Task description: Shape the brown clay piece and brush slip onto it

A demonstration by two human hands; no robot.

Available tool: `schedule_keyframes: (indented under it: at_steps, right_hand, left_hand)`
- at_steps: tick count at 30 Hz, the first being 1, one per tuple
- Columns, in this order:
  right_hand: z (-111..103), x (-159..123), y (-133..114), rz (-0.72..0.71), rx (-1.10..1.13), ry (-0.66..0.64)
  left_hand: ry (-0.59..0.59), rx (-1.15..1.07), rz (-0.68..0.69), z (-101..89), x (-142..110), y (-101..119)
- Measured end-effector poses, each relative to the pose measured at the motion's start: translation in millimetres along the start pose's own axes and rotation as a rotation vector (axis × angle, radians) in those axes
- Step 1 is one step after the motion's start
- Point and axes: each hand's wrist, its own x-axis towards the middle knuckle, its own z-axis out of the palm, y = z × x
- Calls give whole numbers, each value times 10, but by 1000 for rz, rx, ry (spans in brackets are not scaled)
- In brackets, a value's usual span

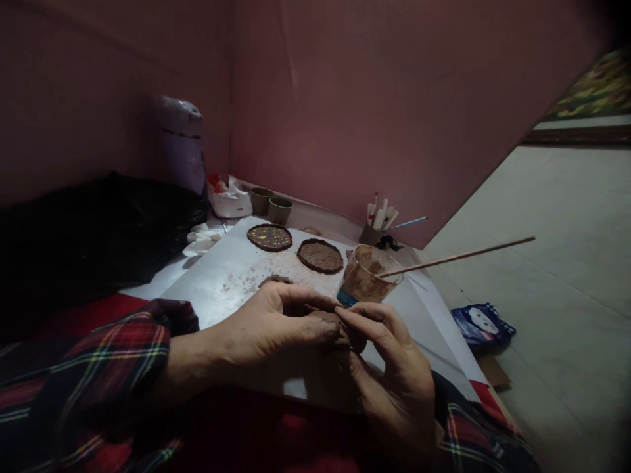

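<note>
Both of my hands meet over the near part of a white sheet (231,309). A lump of brown clay (340,334) sits between them, partly hidden by the fingers. My left hand (280,315) grips it from the left, thumb on the near side and fingers behind. From the right, my right hand (394,361) pinches the clay with its fingertips. Just beyond lie a round brown clay disc with a raised rim (320,256) and a similar disc with yellow specks (269,238). Behind my left hand, more brown clay (276,280) shows in part.
A clay-smeared clear cup (362,282) holds a long thin stick (458,257). Two small cups (280,211), a pot of white markers (380,220) and a white packet (231,200) stand at the back. A black bag (108,230) lies left; a blue packet (480,325) lies right.
</note>
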Motion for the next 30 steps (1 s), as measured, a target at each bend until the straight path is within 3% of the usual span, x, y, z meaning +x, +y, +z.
schedule_keyframes:
  at_steps: [4, 8, 15, 21, 24, 30]
  right_hand:
    - [7, 12, 7, 12, 16, -3]
    - [19, 10, -3, -4, -8, -40]
    - [20, 8, -35, 3, -41, -35]
    - [25, 4, -43, 40, 26, -49]
    - [30, -1, -39, 70, 19, -61]
    - [27, 17, -11, 22, 8, -56]
  left_hand:
    - [-50, -74, 15, -31, 4, -48]
    - [-17, 61, -2, -29, -16, -43]
    - [13, 80, -17, 11, -30, 23]
    - [-22, -59, -19, -8, -12, -14]
    - [30, -121, -11, -27, -5, -38]
    - [-11, -61, 55, -37, -8, -50]
